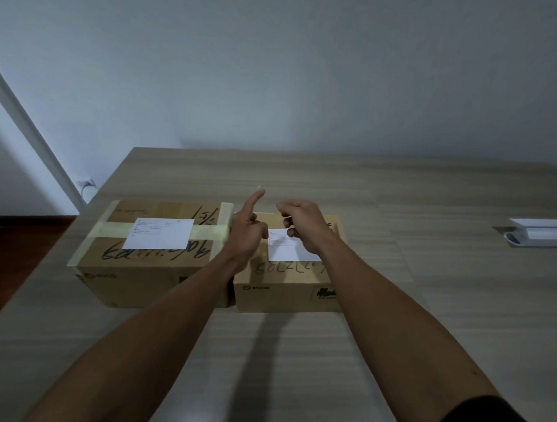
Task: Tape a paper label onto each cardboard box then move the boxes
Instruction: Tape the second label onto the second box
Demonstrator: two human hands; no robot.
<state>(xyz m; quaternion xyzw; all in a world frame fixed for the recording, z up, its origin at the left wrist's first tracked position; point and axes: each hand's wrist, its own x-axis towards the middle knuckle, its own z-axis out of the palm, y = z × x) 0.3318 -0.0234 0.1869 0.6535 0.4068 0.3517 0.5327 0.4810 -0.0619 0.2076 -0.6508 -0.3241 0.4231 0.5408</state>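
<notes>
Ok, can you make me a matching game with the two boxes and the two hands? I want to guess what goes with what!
Things:
1. left box
2. right box
3. left hand
4. white object

Descriptions:
A. at the table's far right edge
B. one finger pointing up
C. pale tape strip running across its top, label in the middle
D. label mostly hidden behind the hands

Pairs: 1-C, 2-D, 3-B, 4-A
</notes>
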